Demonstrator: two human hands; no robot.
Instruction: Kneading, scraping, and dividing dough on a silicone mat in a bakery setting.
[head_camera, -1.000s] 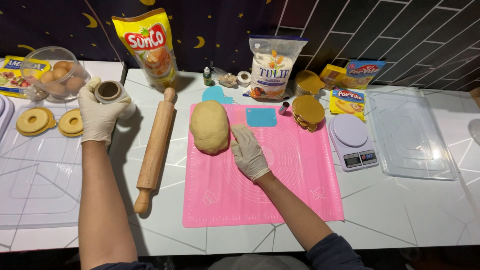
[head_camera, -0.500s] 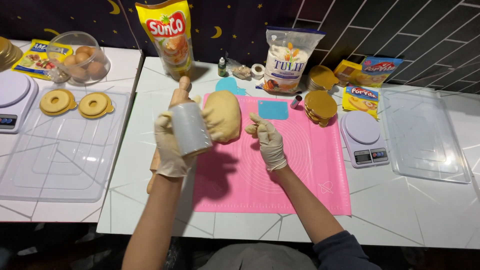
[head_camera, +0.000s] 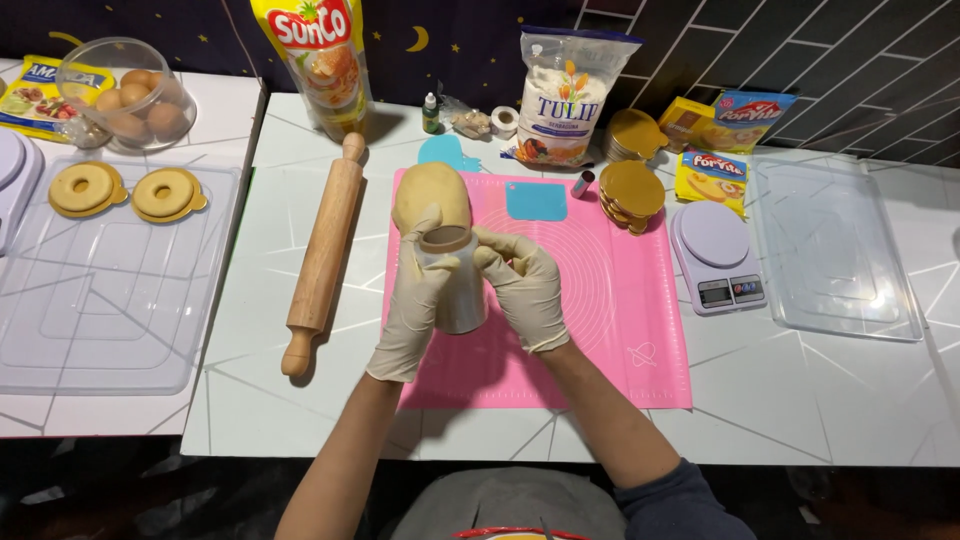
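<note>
Both my hands wear thin pale gloves and meet over the pink silicone mat (head_camera: 610, 330). My left hand (head_camera: 420, 300) grips a roll of clear plastic wrap (head_camera: 458, 285), held upright with its cardboard core showing on top. My right hand (head_camera: 522, 285) touches the roll's right side with its fingertips pinched at the film. Just behind the roll lies an oval lump of yellow dough (head_camera: 432, 198) on the mat's far left corner. A wooden rolling pin (head_camera: 325, 250) lies left of the mat on the white table.
A blue scraper (head_camera: 536, 200) and stacked gold round boards (head_camera: 632, 192) sit at the mat's far edge. A digital scale (head_camera: 713, 255) and clear tray lid (head_camera: 835, 250) lie right. A flour bag (head_camera: 572, 95), oil pouch (head_camera: 320, 55), egg bowl (head_camera: 125, 92) and two ring cutters (head_camera: 128, 192) stand behind and left.
My left hand brought the wrap roll from the far left over to the mat and turned it upright. My right hand left the dough and came to the roll.
</note>
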